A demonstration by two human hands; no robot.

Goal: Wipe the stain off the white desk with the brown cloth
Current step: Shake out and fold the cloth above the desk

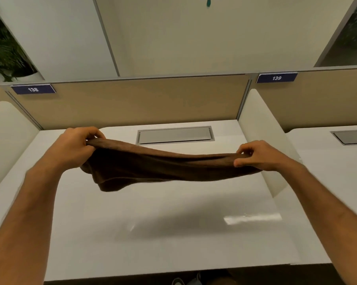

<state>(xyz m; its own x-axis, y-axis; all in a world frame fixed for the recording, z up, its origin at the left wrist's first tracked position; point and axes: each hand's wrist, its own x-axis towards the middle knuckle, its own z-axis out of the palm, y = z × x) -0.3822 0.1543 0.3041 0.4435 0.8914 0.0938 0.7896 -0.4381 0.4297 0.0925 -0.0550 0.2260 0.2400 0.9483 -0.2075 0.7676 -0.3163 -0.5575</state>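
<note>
Now the cloth (163,165) hangs stretched at mid-frame above the desk (173,233), left hand (75,145) and right hand (257,155) pinching its ends; grey hatch (174,135) behind.

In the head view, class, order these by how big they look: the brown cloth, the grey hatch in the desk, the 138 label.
1. Brown cloth
2. Grey hatch; it lies farther away, so its true size is unsure
3. 138 label

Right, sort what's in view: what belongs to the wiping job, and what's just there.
Job: brown cloth, stretched between left hand and right hand; white desk.
Just there: grey cable flap, number plates 138 and 139, plant.
</note>
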